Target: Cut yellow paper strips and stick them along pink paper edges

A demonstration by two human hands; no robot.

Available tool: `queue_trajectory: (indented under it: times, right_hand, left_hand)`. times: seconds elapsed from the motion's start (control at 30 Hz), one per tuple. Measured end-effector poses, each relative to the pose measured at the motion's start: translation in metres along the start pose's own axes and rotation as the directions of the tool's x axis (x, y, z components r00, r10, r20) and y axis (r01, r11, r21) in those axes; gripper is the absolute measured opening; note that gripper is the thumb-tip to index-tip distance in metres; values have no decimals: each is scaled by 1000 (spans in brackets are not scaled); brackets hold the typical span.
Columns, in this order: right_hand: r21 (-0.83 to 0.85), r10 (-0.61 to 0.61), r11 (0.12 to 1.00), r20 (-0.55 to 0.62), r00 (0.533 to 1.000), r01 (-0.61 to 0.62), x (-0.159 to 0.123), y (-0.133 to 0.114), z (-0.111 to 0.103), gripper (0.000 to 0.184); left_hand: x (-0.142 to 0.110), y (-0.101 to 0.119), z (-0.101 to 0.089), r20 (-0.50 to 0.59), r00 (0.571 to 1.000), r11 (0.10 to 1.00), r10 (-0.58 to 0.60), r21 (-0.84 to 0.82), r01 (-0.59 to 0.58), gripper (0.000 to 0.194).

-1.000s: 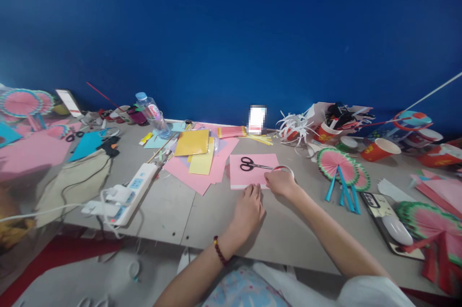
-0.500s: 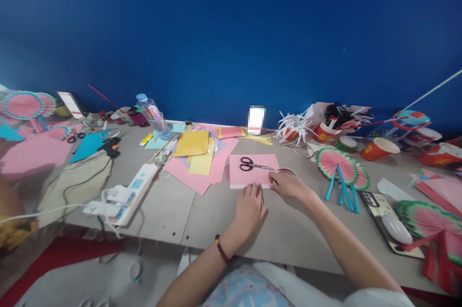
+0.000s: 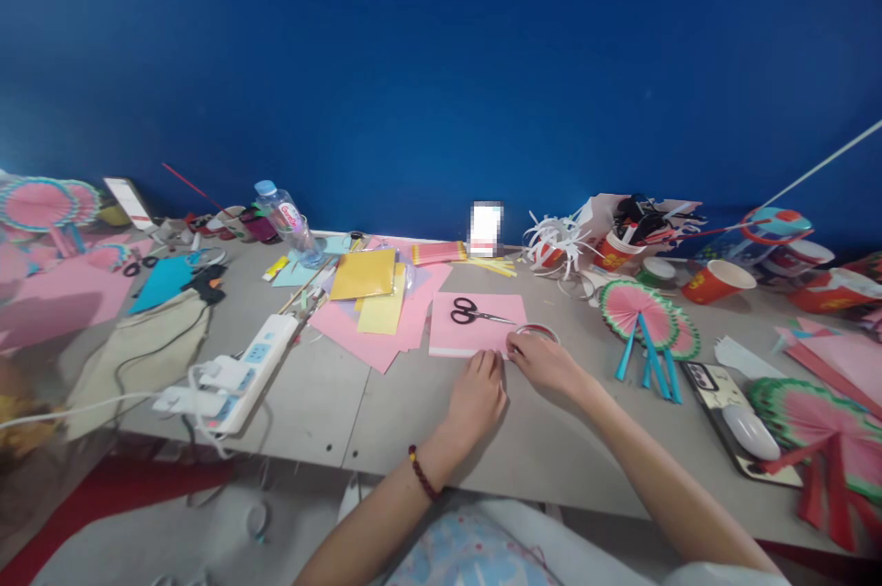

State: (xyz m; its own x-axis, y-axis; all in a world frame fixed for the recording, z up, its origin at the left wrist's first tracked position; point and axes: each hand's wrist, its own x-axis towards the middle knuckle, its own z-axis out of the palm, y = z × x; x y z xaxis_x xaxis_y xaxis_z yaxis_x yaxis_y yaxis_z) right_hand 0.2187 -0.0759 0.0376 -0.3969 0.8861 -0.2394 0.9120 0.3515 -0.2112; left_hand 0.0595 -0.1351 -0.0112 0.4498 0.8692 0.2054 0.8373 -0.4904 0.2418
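Flat pink paper sheet (image 3: 475,335) with white edge strip (image 3: 451,353) on grey table (image 3: 406,439); left hand (image 3: 479,398) loose at its near edge, clasping nothing visible. Right hand's (image 3: 544,362) fingertips bunched at near right corner, grip unclear. Likely best: steady left pressure, strip smoothed straight along the edge.

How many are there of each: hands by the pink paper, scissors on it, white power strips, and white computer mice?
Left hand and right hand, both bare: 2
Black-handled, silver-bladed scissors on the pink rectangular paper: 1
Long white power strip: 1
Rounded white computer mouse: 1
Total: 5
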Motion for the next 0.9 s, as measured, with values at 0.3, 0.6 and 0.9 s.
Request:
queue_trajectory:
  times: [0.3, 0.6, 0.9]
  right_hand:
    - [-209, 159, 970, 162, 974, -123, 14, -19, -21, 28]
    - [-284, 186, 952, 254, 949, -111, 21, -25, -27, 30]
    - [-296, 247, 941, 283, 927, -161, 37, -18, -22, 29]
  left_hand:
    - [-1, 3, 7, 20, 1000, 999, -17, 51, 16, 43]
    - [-1, 2, 8, 6, 1000, 998, -11, 61, 10, 44]
    - [0, 1, 8, 26, 1000, 997, 6, 81, -8, 46]
